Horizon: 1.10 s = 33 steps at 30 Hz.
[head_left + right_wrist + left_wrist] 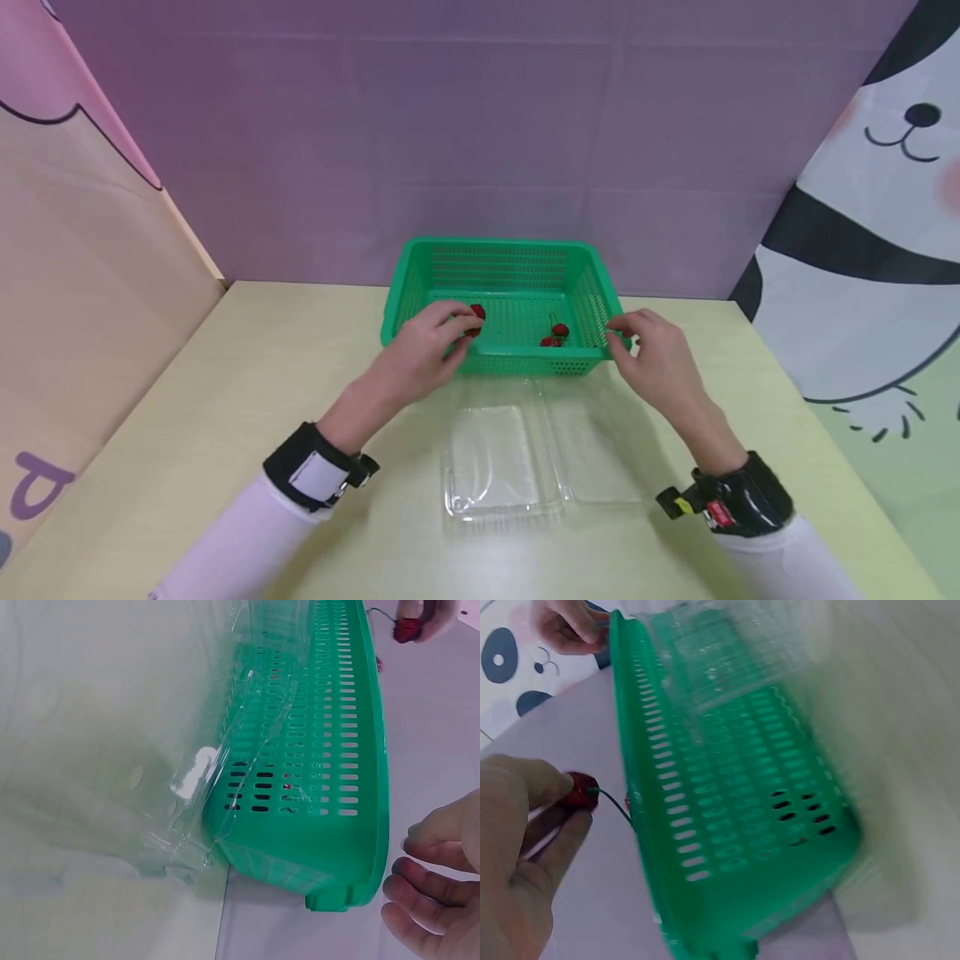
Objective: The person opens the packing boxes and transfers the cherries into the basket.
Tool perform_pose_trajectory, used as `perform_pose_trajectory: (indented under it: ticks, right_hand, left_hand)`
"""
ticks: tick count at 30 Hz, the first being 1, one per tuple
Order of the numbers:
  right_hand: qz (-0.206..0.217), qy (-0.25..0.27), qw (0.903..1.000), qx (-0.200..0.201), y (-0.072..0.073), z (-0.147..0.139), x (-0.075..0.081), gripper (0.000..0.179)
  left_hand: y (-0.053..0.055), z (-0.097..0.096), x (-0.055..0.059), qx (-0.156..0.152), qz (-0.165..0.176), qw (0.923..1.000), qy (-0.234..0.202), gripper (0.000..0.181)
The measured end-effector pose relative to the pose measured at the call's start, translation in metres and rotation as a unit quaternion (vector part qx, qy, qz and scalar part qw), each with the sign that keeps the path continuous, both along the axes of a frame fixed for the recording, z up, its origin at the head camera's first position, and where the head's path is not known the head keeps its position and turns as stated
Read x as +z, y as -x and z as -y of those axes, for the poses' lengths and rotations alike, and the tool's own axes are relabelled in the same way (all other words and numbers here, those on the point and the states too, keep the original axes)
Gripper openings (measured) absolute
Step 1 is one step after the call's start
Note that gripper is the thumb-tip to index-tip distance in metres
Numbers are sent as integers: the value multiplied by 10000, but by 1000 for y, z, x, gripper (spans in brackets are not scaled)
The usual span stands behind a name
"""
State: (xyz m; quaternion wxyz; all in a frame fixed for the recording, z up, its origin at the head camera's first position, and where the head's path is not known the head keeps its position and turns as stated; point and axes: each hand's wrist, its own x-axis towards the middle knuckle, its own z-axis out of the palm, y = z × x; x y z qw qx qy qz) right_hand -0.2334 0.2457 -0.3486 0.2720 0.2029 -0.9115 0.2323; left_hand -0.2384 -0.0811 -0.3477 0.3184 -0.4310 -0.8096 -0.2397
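Observation:
Between the thumb and fingers of my left hand (425, 348) is a dark red cherry (583, 791) with a green stem, pinched above the near left part of the green basket (517, 364). A second bit of red shows just below it, partly hidden by the basket rim in the left wrist view. Several cherries (559, 330) lie on the basket floor, toward its right. My right hand (657, 358) is beside the basket's near right corner, its fingers loosely bent with nothing between them. In the right wrist view its fingertips (401, 866) are close to the rim; contact is unclear.
A clear plastic clamshell box (501, 458) lies opened flat on the pale wooden table (360, 533), directly in front of the basket. A purple cloth backdrop (480, 125) rises behind the table, with printed cartoon panels at both sides.

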Motion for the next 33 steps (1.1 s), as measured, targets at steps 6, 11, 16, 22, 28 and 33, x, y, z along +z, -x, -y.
perform_pose_trajectory:
  ticks: [6, 11, 16, 22, 28, 33]
  right_hand:
    - [-22, -11, 10000, -20, -1, -3, 0, 11]
    - [-49, 2, 10000, -63, -3, -6, 2, 11]
    - [-18, -2, 10000, -78, -3, -6, 3, 10]
    - [18, 23, 10000, -78, -2, -7, 2, 11]
    - [85, -11, 9999, -72, -1, -8, -1, 10]
    - [245, -38, 9997, -84, -2, -12, -3, 11]
  left_hand:
    - [10, 9, -10, 673, 542, 9962, 77, 16]
    - [15, 16, -17, 993, 826, 9916, 93, 15]
    - [19, 20, -20, 1170, 1012, 9877, 223, 17]
    - [19, 21, -19, 1248, 1103, 9854, 356, 20]
    - [19, 21, -21, 1292, 1092, 9849, 366, 19]
    - [18, 23, -25, 1358, 1109, 9836, 413, 17]
